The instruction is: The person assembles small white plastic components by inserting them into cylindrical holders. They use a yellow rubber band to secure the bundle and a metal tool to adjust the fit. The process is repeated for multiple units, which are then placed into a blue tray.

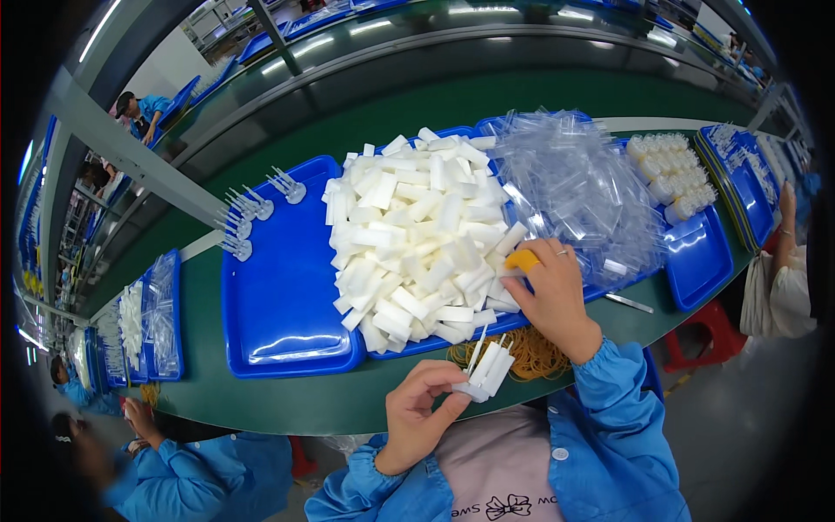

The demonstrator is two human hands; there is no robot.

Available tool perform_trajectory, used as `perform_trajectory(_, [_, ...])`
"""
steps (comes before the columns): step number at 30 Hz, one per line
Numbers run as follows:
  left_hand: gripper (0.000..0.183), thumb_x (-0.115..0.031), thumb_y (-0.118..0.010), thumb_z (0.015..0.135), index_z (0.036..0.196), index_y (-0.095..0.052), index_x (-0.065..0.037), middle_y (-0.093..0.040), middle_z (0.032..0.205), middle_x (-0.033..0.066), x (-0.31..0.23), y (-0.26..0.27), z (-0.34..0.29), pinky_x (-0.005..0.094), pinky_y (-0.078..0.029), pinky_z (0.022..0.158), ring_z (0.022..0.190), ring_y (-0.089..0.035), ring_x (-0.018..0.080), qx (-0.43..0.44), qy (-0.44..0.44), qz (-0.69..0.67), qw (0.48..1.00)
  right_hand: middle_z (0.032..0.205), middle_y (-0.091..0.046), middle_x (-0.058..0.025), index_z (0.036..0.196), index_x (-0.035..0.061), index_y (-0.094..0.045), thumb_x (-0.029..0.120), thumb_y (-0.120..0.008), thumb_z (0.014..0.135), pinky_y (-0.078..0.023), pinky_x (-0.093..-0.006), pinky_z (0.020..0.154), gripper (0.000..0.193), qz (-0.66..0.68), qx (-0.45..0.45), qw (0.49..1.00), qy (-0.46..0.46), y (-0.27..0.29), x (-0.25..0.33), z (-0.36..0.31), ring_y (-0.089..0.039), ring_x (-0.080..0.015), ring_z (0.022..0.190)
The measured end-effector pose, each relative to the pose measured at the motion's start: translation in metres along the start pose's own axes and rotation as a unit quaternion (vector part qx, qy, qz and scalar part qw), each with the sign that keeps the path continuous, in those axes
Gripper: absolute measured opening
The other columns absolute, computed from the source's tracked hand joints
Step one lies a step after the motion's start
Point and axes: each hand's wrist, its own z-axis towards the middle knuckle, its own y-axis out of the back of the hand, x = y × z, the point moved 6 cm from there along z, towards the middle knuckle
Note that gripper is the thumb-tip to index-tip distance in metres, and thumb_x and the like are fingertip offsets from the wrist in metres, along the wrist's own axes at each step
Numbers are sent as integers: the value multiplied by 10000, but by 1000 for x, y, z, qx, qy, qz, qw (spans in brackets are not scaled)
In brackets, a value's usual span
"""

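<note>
My left hand [424, 412] pinches a small white base with upright pins [472, 391] by its edge, just in front of the table edge. White foam pieces [496, 365] stand on some of its pins; at least one thin pin shows bare. Over the right edge of a big pile of white foam pieces [417, 226], my right hand [554, 291] has its thumb and forefinger closed around a foam piece. A yellow finger cot [523, 260] covers that forefinger. The pile heaps over a blue tray, whose front rim shows.
Left of the pile, a blue tray [287, 313] holds several pinned bases [248, 207] along its far side. Clear plastic sleeves [578, 191] heap up to the right, beside a blue tray [700, 261] and filled white pieces [670, 170]. Rubber bands [535, 355] lie near me. Co-workers sit both sides.
</note>
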Motion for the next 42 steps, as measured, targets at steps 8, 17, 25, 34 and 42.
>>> perform_trajectory(8, [244,80,-658,778,1018,-648,38,-590,1018,137,-14,-5,-1,277,-487,774,898,-580,175,1,-41,57,998,907,-571,-39,1107,22,-533,14,-569,840,-418,-256,596,269,546,-1,797,-259,3,-18,-27,-509,-109,655])
perform_trajectory(17, [200,71,-701,698,867,-709,-37,-626,859,102,-37,-25,-5,265,-478,622,743,-603,185,55,-179,264,946,1018,-597,-99,1146,-6,-529,50,-545,883,-489,-272,791,269,666,42,699,-257,27,2,-39,-597,-134,882])
perform_trajectory(25, [251,96,-704,651,858,-709,-44,-631,851,90,-42,-31,-6,276,-485,630,748,-608,195,81,-197,287,934,906,-586,-51,1061,4,-547,69,-573,879,-480,-247,746,194,670,21,673,-312,14,5,-42,-579,-106,831])
perform_trajectory(34, [244,64,-710,683,909,-681,-25,-625,892,122,-36,-27,3,287,-491,639,777,-605,209,47,-167,267,948,886,-599,-20,950,11,-602,109,-627,869,-452,-227,722,130,662,147,687,-263,3,14,-50,-553,-74,792])
perform_trajectory(42, [405,19,-744,711,1080,-577,6,-493,1076,148,-19,-15,0,276,-494,718,838,-564,177,6,-128,156,979,837,-581,-21,904,14,-635,69,-687,810,-424,-230,690,121,602,115,760,-217,12,32,-53,-540,-88,761])
